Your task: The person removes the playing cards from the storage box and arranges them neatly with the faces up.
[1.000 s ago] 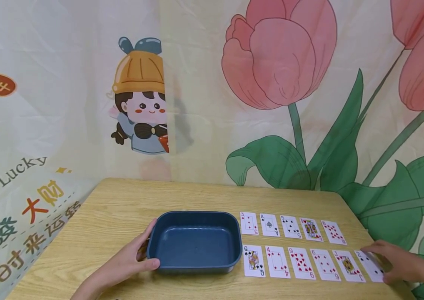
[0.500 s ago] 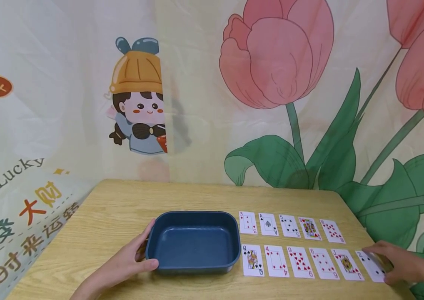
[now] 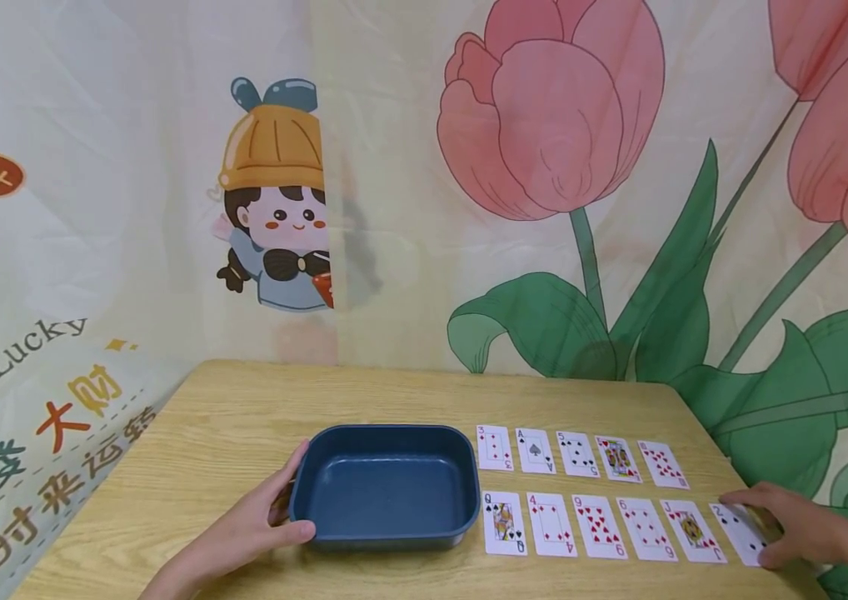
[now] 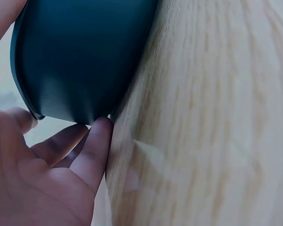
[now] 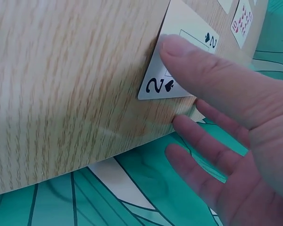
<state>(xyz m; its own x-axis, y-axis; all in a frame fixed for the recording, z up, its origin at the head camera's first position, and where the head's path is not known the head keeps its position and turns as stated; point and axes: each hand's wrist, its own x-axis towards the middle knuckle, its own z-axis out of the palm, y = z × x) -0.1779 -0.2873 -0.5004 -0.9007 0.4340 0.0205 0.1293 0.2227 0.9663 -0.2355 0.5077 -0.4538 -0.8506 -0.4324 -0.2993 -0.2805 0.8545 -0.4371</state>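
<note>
A dark blue rectangular tray stands on the wooden table. My left hand holds its left end, the thumb at the front corner and the fingers along the side. In the left wrist view the fingertips press low against the tray's end wall. At the right end of the front row of cards lies the two of spades. My right hand spans this card, index finger at its far edge and thumb at the near corner. The right wrist view has the thumb over the card's face.
Face-up playing cards lie in two rows right of the tray, with the queen of spades and three of diamonds closest to it. The table's right edge runs under my right hand. A printed cloth hangs behind.
The head view has drifted slightly. Both hands, the tray and the cards keep their places on the table.
</note>
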